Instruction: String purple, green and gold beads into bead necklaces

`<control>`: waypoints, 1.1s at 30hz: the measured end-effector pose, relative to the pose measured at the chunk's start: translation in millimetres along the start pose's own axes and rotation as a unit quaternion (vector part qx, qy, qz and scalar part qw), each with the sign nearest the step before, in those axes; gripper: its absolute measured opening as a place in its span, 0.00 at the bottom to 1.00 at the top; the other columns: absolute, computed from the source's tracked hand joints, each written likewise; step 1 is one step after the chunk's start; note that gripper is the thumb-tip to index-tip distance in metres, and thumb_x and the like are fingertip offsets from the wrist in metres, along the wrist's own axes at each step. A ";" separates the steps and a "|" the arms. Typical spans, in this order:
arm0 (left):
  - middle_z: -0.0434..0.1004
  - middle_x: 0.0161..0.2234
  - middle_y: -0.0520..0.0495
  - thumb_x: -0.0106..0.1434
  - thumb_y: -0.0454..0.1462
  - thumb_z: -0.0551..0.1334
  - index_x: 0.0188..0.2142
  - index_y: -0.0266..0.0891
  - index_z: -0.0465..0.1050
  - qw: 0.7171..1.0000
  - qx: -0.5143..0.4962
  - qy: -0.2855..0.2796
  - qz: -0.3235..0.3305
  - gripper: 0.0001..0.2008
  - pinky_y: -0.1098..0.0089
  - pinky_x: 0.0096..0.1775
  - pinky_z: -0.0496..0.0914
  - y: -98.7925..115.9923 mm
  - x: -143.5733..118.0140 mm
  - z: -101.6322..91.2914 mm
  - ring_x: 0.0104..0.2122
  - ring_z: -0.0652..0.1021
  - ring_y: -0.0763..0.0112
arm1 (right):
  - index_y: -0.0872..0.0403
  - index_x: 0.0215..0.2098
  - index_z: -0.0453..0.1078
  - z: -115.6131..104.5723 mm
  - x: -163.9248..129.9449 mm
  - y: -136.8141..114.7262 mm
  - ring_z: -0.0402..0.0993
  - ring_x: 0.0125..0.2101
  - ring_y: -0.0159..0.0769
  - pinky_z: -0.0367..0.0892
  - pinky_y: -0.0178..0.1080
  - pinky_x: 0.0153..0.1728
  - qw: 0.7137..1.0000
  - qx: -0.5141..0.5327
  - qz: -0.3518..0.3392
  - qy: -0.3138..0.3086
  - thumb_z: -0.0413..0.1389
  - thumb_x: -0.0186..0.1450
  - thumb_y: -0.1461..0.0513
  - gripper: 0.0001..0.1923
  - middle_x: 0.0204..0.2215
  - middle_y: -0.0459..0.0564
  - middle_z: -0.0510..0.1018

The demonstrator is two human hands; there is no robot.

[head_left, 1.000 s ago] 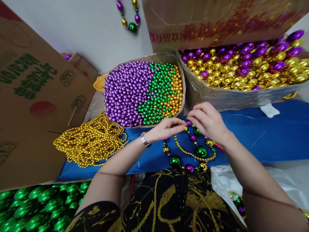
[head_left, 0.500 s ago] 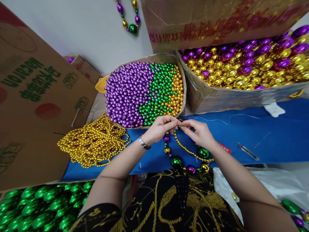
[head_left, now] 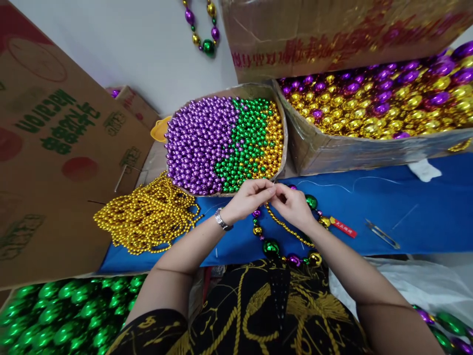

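My left hand [head_left: 248,198] and my right hand [head_left: 293,205] meet fingertip to fingertip over the blue cloth [head_left: 406,207], pinching the top of a bead necklace [head_left: 286,246]. The necklace has large green, purple and gold beads and a thin gold strand, and it loops down toward my lap. A thin clear thread [head_left: 332,185] runs from my fingers to the right along the cloth. A box of small purple, green and gold beads [head_left: 225,140] sits just beyond my hands.
A pile of gold bead strands [head_left: 148,217] lies at the left. A box of large gold and purple beads [head_left: 377,106] stands at the back right. Green beads [head_left: 66,315] fill a box at the lower left. Thread snips [head_left: 382,233] and a red tag [head_left: 344,228] lie on the cloth.
My right hand has moved left and closer to my left hand, so the fingertips now meet at the necklace top. The snips and red tag have come into sight.
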State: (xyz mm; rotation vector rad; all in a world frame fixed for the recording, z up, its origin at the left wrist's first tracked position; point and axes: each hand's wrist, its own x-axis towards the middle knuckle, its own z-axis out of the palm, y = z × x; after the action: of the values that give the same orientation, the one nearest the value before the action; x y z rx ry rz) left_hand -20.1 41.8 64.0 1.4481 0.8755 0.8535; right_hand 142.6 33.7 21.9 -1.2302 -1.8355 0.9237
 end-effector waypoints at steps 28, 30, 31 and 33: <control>0.75 0.29 0.48 0.64 0.43 0.64 0.36 0.35 0.77 0.996 -0.072 0.051 0.014 0.12 0.76 0.29 0.70 -7.6 -4.1 -4.8 0.26 0.73 0.79 | 0.51 0.44 0.76 -1.5 1.9 14.1 0.73 0.32 0.31 0.68 0.36 0.33 0.993 0.021 -0.108 -0.029 0.56 0.68 0.57 0.10 0.37 0.49 0.77; 0.75 0.28 0.49 0.65 0.43 0.63 0.36 0.35 0.77 0.996 -0.070 0.050 0.014 0.12 0.77 0.29 0.69 -8.4 -5.7 -6.4 0.26 0.73 0.79 | 0.51 0.39 0.76 -3.2 1.0 14.1 0.75 0.36 0.33 0.69 0.36 0.36 0.993 0.008 -0.120 -0.017 0.54 0.69 0.57 0.09 0.37 0.49 0.78; 0.75 0.28 0.49 0.65 0.43 0.63 0.37 0.35 0.77 0.996 -0.065 0.050 0.015 0.12 0.77 0.29 0.69 -8.8 -6.6 -7.4 0.25 0.73 0.80 | 0.51 0.38 0.75 -5.7 -0.2 13.7 0.75 0.36 0.33 0.69 0.37 0.37 0.992 -0.007 -0.124 -0.005 0.54 0.69 0.57 0.09 0.37 0.49 0.79; 0.75 0.29 0.49 0.65 0.43 0.63 0.37 0.35 0.77 0.997 -0.050 0.052 0.015 0.12 0.77 0.29 0.69 -9.4 -8.3 -9.3 0.26 0.73 0.79 | 0.51 0.36 0.74 -13.4 -3.3 12.3 0.75 0.36 0.34 0.69 0.38 0.38 0.990 -0.048 -0.131 0.011 0.55 0.69 0.56 0.09 0.36 0.49 0.79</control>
State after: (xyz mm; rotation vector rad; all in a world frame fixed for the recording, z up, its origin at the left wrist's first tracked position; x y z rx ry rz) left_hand -32.5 38.9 54.9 1.3416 0.8774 0.9891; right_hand 160.3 36.3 17.2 -1.0187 -1.9870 0.6807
